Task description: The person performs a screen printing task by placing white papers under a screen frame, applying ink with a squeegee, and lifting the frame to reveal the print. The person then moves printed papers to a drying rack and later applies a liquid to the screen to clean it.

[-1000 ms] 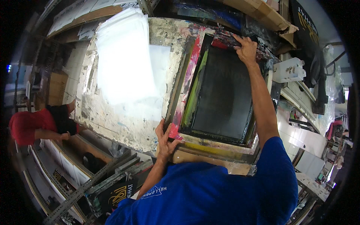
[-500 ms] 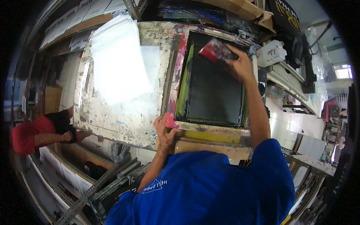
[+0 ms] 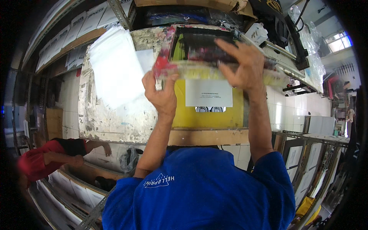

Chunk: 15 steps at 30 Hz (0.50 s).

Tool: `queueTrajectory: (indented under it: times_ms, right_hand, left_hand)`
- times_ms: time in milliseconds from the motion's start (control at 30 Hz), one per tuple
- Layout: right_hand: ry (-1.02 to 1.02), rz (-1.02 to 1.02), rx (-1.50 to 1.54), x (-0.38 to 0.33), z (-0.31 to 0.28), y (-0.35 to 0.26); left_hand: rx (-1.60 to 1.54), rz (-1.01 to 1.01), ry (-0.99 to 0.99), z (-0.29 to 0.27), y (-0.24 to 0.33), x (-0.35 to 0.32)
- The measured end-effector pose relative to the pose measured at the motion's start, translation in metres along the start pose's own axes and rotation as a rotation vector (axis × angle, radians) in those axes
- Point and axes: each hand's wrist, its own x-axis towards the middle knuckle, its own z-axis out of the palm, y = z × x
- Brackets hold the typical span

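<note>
A screen-printing frame (image 3: 188, 70) stands tilted, its near edge lifted off the yellow printing base (image 3: 214, 119). My left hand (image 3: 160, 92) grips its pink-stained near left corner between thumb and fingers. Over the frame's right part is my right hand (image 3: 247, 65), fingers apart and somewhat blurred, holding nothing I can see. Inside the screen, a red-and-black squeegee (image 3: 203, 54) appears to lie, smeared by motion. Under the raised edge, a white printed sheet (image 3: 209, 93) lies on the base, with a dark design at its near edge.
A stack of white sheets (image 3: 115, 69) lies on the paint-stained table (image 3: 115, 122) to the left. Boxes fill a shelf (image 3: 73, 30) at the far left. Another person in red (image 3: 50, 157) is at the left. A bench (image 3: 283, 63) stands on the right.
The frame's near edge has risen, uncovering the yellow base and the printed sheet. My right hand has let go of the squeegee and come nearer. My left hand has moved up with the frame.
</note>
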Motion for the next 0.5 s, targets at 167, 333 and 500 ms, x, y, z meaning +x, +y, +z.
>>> queueTrajectory:
  times_ms: [167,333,500]
  right_hand:
    - [0.012,0.046,0.143,0.061,-0.010,0.025]
    - [0.149,-0.044,0.117,0.111,-0.022,0.037]
    - [-0.091,0.093,0.100,0.149,-0.026,0.052]
  left_hand:
    - [-0.248,0.005,-0.047,0.028,-0.039,0.025]
    - [-0.058,-0.319,-0.183,0.076,-0.138,0.010]
    - [0.229,-0.271,-0.320,0.133,-0.209,0.022]
